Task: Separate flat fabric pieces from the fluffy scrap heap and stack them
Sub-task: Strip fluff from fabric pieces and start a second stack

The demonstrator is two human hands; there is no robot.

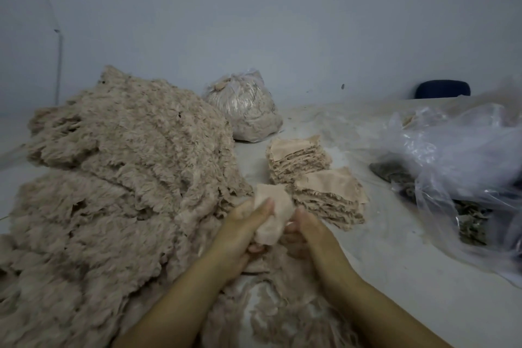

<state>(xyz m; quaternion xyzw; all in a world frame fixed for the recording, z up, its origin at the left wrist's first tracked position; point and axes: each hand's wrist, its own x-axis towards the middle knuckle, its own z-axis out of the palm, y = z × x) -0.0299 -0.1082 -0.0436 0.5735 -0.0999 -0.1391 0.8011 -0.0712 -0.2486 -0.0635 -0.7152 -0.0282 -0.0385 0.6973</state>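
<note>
The fluffy scrap heap (113,178) is the largest item on record and serves as reference: a beige, shaggy mass covering the left half of the work surface (381,257) and spilling toward the viewer. Well to its right lies crumpled clear plastic sheeting (457,150) over some darker material that cannot be identified. Behind the heap's right edge sits a filled, tied plastic bag (245,110). Just right of the heap stand two stacks of flat pieces, the far stack (296,158) and the near stack (330,195), touching one another; both lean and show ragged edges. At the heap's right fringe, in front of the near stack, both hands hold one pale fabric piece (272,215): the left hand (240,237) is curled around its left side with the thumb pressed on top, and the right hand (303,232) pinches its right edge. The piece appears bunched, not yet flattened. Risks, as judged: laying it down crumpled would tilt the already uneven near stack; loose fluff clinging to it could transfer onto the stacks; a careless placement could nudge the near stack sideways.
</note>
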